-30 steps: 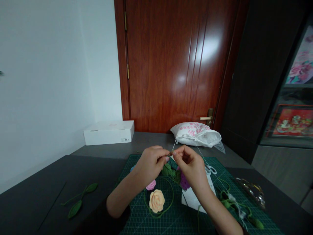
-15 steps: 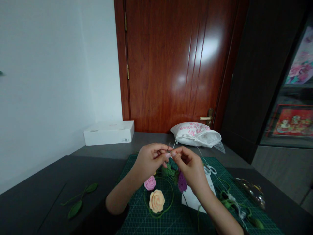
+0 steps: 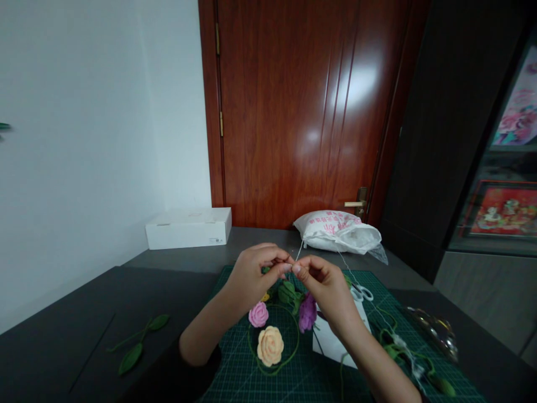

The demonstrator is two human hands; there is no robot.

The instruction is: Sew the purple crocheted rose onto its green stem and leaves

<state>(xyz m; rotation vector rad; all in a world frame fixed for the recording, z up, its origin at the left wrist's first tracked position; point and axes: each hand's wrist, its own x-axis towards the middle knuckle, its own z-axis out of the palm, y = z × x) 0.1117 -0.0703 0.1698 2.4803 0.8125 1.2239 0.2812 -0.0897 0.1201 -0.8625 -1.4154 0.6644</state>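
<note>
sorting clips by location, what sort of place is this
Probably a room in a home with a craft spot: a cream yarn rose lies on a green cutting mat, with a wooden door behind and a framed picture at right.

A pale, plain wall (image 3: 84, 112) fills the left side. It meets a reddish-brown wooden door (image 3: 285, 123) with brass hinges (image 3: 221, 123) on its left edge and a metal handle (image 3: 354, 204) low on the right. A bright patch of light glares off its glossy face. To the right stands a dark cabinet (image 3: 419, 129); a red picture (image 3: 503, 210) shows inside. The dark grey table (image 3: 176, 291) stretches across below.
</note>
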